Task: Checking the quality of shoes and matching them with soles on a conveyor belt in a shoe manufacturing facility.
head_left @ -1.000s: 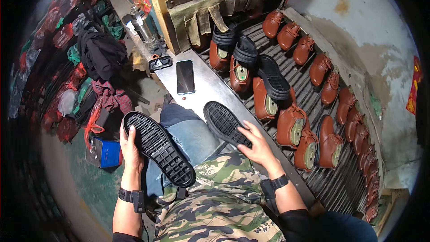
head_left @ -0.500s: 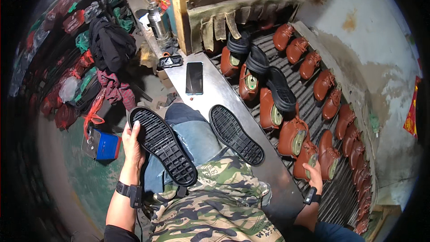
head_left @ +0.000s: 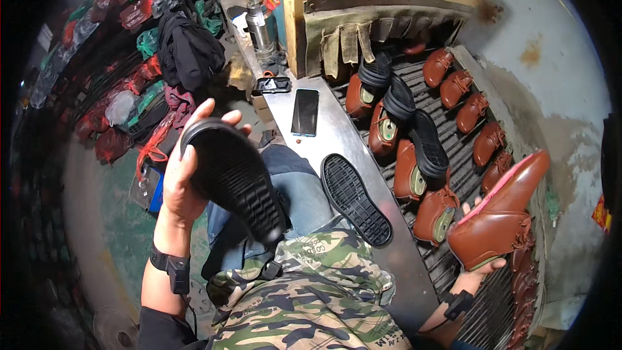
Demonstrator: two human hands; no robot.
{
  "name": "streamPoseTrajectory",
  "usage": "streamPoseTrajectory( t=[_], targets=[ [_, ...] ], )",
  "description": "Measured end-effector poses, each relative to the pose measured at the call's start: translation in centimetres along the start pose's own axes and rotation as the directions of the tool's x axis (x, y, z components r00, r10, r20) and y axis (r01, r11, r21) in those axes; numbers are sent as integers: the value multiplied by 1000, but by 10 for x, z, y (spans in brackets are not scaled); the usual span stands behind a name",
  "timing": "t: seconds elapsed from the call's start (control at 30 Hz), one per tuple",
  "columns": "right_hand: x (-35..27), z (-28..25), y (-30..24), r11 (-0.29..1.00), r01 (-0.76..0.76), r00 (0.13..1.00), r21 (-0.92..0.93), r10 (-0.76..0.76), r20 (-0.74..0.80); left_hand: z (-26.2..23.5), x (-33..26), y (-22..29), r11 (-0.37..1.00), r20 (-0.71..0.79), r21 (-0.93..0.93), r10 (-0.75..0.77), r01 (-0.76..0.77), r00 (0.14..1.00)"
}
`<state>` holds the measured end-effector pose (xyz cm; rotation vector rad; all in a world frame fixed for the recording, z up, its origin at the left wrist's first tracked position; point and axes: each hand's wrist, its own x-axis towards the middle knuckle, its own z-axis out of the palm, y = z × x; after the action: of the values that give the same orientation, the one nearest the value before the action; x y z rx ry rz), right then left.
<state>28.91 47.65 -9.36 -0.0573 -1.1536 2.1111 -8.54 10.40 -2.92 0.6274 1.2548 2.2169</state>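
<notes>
My left hand [head_left: 180, 188] grips a black rubber shoe sole [head_left: 236, 178] by its edge, the thumb near me and the other fingertips showing beyond its far rim. The sole is tilted above my lap, its ridged tread facing up. Over on the right, my right hand [head_left: 478, 276] holds a brown lace-up shoe upper [head_left: 492, 236] in the air, above the row of others. Its pinkish underside edge faces up and left; the upper hides most of the palm. Another black sole [head_left: 356, 201] lies tread up at the metal ledge's edge by my leg.
The metal ledge [head_left: 402, 266] bears a phone [head_left: 305, 112] and a small black case [head_left: 274, 84]. Beyond it, a roller conveyor [head_left: 453, 175] carries several brown uppers [head_left: 472, 111], some with black soles [head_left: 427, 146] on top. A strip curtain [head_left: 350, 45] hangs at its far end.
My right hand has lifted a brown upper off the conveyor and turned it underside outward. The sole in my left hand has tilted. The view has shifted slightly.
</notes>
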Motion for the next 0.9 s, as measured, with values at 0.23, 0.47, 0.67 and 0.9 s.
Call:
streamPoseTrajectory(
  t=[0.23,0.47,0.67,0.9],
  targets=[
    [38,132,91,928,-369,926,-60,372,60,-4,14,-16,981,318,191,-81,20,944],
    [-28,139,177,622,256,818,-740,268,508,-22,3,-49,900,219,-363,-170,242,961],
    [-52,128,205,726,0,800,-688,413,435,-12,14,-36,983,282,-62,-151,175,948],
    [-43,143,198,704,6,811,-710,412,415,-8,18,-37,983,352,-10,-169,184,921]
  ],
)
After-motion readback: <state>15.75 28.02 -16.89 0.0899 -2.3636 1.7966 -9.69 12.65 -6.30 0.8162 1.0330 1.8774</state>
